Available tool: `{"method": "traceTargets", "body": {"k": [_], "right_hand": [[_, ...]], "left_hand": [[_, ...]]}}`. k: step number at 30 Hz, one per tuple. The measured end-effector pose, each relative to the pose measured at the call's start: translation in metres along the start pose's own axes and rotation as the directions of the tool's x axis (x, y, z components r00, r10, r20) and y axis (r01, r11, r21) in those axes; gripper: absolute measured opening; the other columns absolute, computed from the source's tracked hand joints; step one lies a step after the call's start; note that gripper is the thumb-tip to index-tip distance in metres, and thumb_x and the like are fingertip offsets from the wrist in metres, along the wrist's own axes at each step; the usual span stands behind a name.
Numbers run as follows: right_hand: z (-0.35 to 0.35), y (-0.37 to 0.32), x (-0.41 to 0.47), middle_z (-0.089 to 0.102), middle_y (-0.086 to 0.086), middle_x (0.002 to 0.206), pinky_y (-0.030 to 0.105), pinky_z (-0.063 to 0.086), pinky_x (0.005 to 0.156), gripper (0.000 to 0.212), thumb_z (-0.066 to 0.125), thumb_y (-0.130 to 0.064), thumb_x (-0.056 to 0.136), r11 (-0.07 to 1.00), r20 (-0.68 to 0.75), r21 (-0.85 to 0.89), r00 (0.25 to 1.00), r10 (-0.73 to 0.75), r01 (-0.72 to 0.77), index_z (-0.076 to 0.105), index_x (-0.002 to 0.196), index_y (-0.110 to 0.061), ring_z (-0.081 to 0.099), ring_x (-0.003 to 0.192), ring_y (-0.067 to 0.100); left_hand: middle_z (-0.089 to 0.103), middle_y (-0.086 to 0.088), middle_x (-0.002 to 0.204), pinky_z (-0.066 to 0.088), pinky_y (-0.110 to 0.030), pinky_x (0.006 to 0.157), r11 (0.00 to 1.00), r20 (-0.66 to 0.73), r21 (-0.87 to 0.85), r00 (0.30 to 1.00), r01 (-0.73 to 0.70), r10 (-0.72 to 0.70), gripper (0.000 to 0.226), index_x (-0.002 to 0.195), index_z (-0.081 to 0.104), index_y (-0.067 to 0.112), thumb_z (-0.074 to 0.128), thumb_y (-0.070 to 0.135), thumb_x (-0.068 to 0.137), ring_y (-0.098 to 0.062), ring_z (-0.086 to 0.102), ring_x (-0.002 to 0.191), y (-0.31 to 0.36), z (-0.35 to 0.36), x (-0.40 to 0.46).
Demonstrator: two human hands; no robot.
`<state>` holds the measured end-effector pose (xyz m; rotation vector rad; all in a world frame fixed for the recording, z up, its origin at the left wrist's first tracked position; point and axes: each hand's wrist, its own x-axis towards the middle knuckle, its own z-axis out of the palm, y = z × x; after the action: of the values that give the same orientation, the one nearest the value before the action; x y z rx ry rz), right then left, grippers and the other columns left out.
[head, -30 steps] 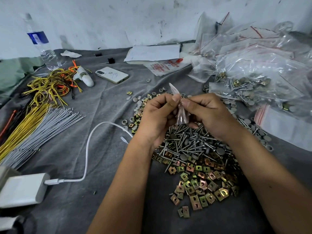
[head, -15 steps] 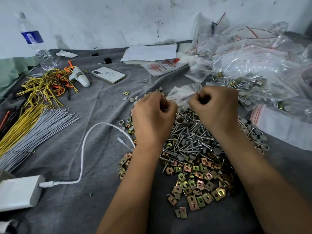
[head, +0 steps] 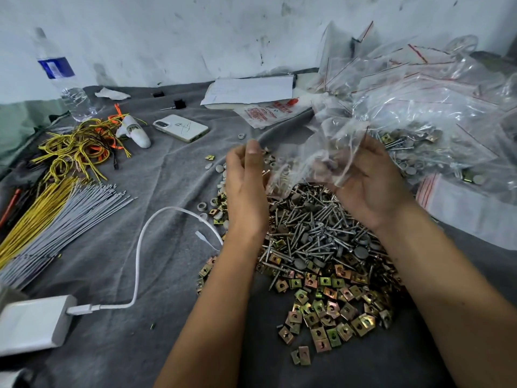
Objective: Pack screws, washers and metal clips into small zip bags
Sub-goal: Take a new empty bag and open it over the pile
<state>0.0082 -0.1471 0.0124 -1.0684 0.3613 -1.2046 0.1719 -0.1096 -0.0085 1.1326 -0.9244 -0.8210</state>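
My right hand point(head: 369, 186) is raised over the screw pile, palm turned left, fingers curled round a small clear zip bag point(head: 313, 163) that is blurred by motion. My left hand point(head: 246, 189) is beside the bag's left edge with its thumb up. Its fingers are hidden, so I cannot tell whether it holds the bag. Under both hands lies a heap of silver screws point(head: 316, 236). In front of it is a spread of gold-coloured metal clips point(head: 330, 312). White washers point(head: 221, 169) are scattered at the heap's left and far side.
A mound of clear zip bags point(head: 425, 102), some filled, covers the right back. A phone point(head: 181, 127), water bottle point(head: 65, 82), wire bundles point(head: 56, 211) and a white charger point(head: 30, 323) with its cable lie on the grey cloth at left. Papers point(head: 249, 89) lie against the wall.
Both hands have come apart and lifted from clenched fists over the screws. The zip bag, earlier pinched narrow between them, now billows wide in front of my right hand.
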Motion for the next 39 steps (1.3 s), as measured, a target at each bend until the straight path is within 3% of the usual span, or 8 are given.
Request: {"method": "traceTargets", "body": {"k": [5,9,13,17,20,29,35,39], "right_hand": [[-0.004,-0.001,-0.001,0.069,-0.002,0.082,0.023,0.057,0.062,0.018,0.065,-0.007,0.082,0.997,0.103,0.042,0.993,0.062,-0.067,0.078,0.083,-0.02,0.062,0.073,0.01],[-0.021,-0.005,0.003,0.068,0.001,0.09,0.029,0.062,0.072,0.016,0.066,0.002,0.084,0.996,0.03,-0.015,0.996,0.087,-0.086,0.064,0.095,-0.009,0.066,0.081,0.014],[-0.022,0.003,0.006,0.062,0.004,0.085,0.025,0.053,0.057,0.025,0.067,0.01,0.087,0.864,-0.221,-0.497,0.975,-0.034,-0.082,0.06,0.088,-0.014,0.061,0.075,0.017],[-0.02,0.009,0.007,0.06,0.011,0.092,0.022,0.048,0.053,0.013,0.067,-0.004,0.094,0.915,-0.271,-0.377,0.962,0.038,-0.143,0.061,0.102,-0.012,0.056,0.069,0.013],[-0.019,0.011,0.005,0.065,0.01,0.096,0.025,0.053,0.059,0.048,0.075,-0.019,0.079,0.879,-0.174,-0.367,0.951,0.257,-0.305,0.059,0.118,0.005,0.062,0.076,0.016],[-0.016,0.001,0.006,0.066,0.013,0.105,0.028,0.059,0.081,0.033,0.065,0.006,0.085,0.938,-0.244,-0.183,0.937,0.248,-0.296,0.064,0.117,0.003,0.068,0.088,0.021],[-0.01,0.005,0.007,0.07,0.009,0.092,0.029,0.057,0.056,0.027,0.047,-0.001,0.104,0.95,-0.306,-0.123,0.922,0.239,-0.287,0.057,0.129,0.003,0.067,0.074,0.019],[-0.013,0.001,0.003,0.073,0.005,0.087,0.017,0.048,0.046,0.041,0.069,-0.008,0.085,0.892,-0.198,-0.194,0.907,0.372,-0.408,0.06,0.124,0.0,0.064,0.064,0.013]], "left_hand": [[0.074,-0.004,0.102,0.055,-0.025,0.056,0.953,0.168,-0.198,0.966,0.229,-0.197,0.032,0.12,0.062,0.004,0.064,0.03,0.101,-0.015,0.072,0.069,0.003,-0.004,0.003],[0.072,-0.001,0.07,0.046,-0.019,0.046,0.958,-0.078,-0.258,0.985,0.129,-0.153,0.015,0.087,0.066,0.009,0.064,-0.002,0.097,-0.007,0.061,0.053,0.004,-0.015,0.009],[0.069,0.003,0.06,0.042,-0.023,0.045,0.991,-0.264,-0.11,0.964,-0.075,0.044,0.021,0.082,0.06,0.012,0.066,0.0,0.098,-0.008,0.055,0.047,0.002,-0.014,0.012],[0.073,-0.007,0.072,0.044,-0.036,0.058,0.986,-0.313,-0.002,0.937,-0.166,0.157,0.019,0.084,0.061,0.017,0.067,0.007,0.099,-0.016,0.057,0.055,-0.006,-0.011,0.012],[0.065,0.003,0.062,0.048,-0.029,0.051,0.984,-0.355,-0.036,0.923,-0.175,0.152,0.022,0.082,0.059,0.017,0.066,0.005,0.1,-0.01,0.055,0.051,-0.007,-0.009,0.01],[0.071,-0.016,0.077,0.045,-0.034,0.055,0.96,-0.323,0.036,0.906,-0.279,0.275,0.018,0.086,0.063,0.015,0.067,0.004,0.099,-0.022,0.057,0.061,-0.005,-0.014,0.011],[0.07,-0.01,0.075,0.05,-0.042,0.055,0.944,-0.314,0.074,0.891,-0.321,0.328,0.021,0.086,0.06,0.025,0.067,0.01,0.1,-0.029,0.059,0.06,-0.007,-0.004,0.004],[0.069,-0.005,0.072,0.05,-0.039,0.051,0.935,-0.345,0.048,0.873,-0.351,0.345,0.022,0.086,0.059,0.024,0.066,0.01,0.1,-0.026,0.058,0.056,-0.007,-0.004,0.004]]}}
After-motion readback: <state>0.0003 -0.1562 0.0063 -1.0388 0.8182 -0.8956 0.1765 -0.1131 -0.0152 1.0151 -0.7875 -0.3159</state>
